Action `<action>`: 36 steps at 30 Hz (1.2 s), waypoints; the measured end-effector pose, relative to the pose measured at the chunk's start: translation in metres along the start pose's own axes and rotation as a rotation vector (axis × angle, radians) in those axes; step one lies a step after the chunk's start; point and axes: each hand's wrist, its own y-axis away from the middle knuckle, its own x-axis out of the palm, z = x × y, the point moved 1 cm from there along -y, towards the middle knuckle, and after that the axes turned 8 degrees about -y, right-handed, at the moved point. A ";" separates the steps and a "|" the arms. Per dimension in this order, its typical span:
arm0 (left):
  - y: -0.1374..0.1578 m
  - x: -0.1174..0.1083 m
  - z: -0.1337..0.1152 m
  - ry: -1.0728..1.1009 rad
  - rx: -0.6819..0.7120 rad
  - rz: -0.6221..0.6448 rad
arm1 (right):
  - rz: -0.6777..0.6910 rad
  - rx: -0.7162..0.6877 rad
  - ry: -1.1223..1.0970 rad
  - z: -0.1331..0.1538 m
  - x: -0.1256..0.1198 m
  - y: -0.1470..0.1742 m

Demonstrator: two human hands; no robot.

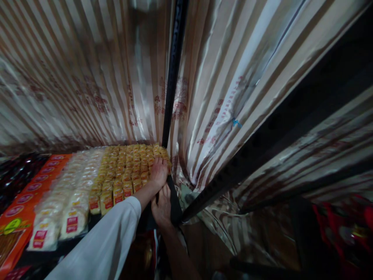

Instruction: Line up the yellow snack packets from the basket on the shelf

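Observation:
My left hand (160, 171) reaches from a white sleeve to the right end of the rows of yellow packets (128, 167). Its fingers curl down over the packets at that end, and their tips are hard to see. Just below it, my right hand (162, 206) lies at the dark shelf's (175, 198) right edge. The fingers there point up toward the left hand, with the thumb apart, and I see nothing in them. The yellow packets stand in tight, clear-wrapped rows with red labels on the front ones.
To the left are rows of white packets (72, 210), an orange printed bag (35, 194) and dark shiny packs (17, 175). A black upright post (171, 74) rises behind the shelf corner. Striped sheeting (87, 77) hangs behind, and a dark beam (262, 140) slants across the right.

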 end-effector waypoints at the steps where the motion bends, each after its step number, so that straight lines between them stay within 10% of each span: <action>1: -0.001 0.000 0.000 0.002 -0.004 0.001 | -0.010 -0.009 0.002 -0.001 0.000 0.000; 23: 0.019 -0.032 -0.001 0.196 0.016 -0.108 | 0.016 -0.028 0.023 0.001 0.001 -0.002; 29: 0.105 -0.055 0.006 0.448 -0.078 -0.222 | 0.008 -0.128 0.056 -0.003 0.001 -0.005; 36: 0.268 -0.049 0.032 0.634 -0.296 -0.044 | -0.014 -0.135 0.049 0.002 -0.001 -0.006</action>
